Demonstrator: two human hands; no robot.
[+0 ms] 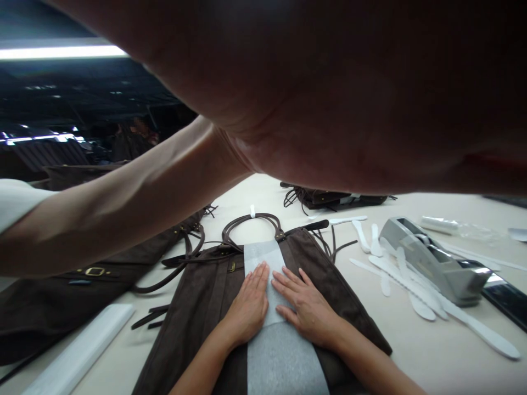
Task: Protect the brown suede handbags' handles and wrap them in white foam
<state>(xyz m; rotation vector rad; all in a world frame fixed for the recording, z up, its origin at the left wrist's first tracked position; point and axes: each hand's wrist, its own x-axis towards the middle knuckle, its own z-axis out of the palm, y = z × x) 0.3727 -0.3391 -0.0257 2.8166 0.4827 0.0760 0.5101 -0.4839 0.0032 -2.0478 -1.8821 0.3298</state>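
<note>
A dark brown handbag (206, 307) lies flat on the table before me, its looped handles (269, 216) pointing away. Down its middle runs a strip of thin greyish-white wrapping sheet (284, 356). My left hand (249, 304) rests flat on the strip's left side, fingers stretched out. Across from it, my right hand (307, 307) lies with fingers slightly spread over the strip's right edge and the bag. Neither hand grips anything. Another person's bare arm (135, 203), in a white sleeve, reaches in from the left; a large blurred hand (329, 109) close to the camera covers the upper view.
On the right stand a grey tape dispenser (436, 263), several white plastic sticks (411, 285), a dark phone (508, 299) and a clear plastic roll (440, 224). More brown bags lie left (82, 285) and behind (329, 198). A white folded strip (82, 351) lies front left.
</note>
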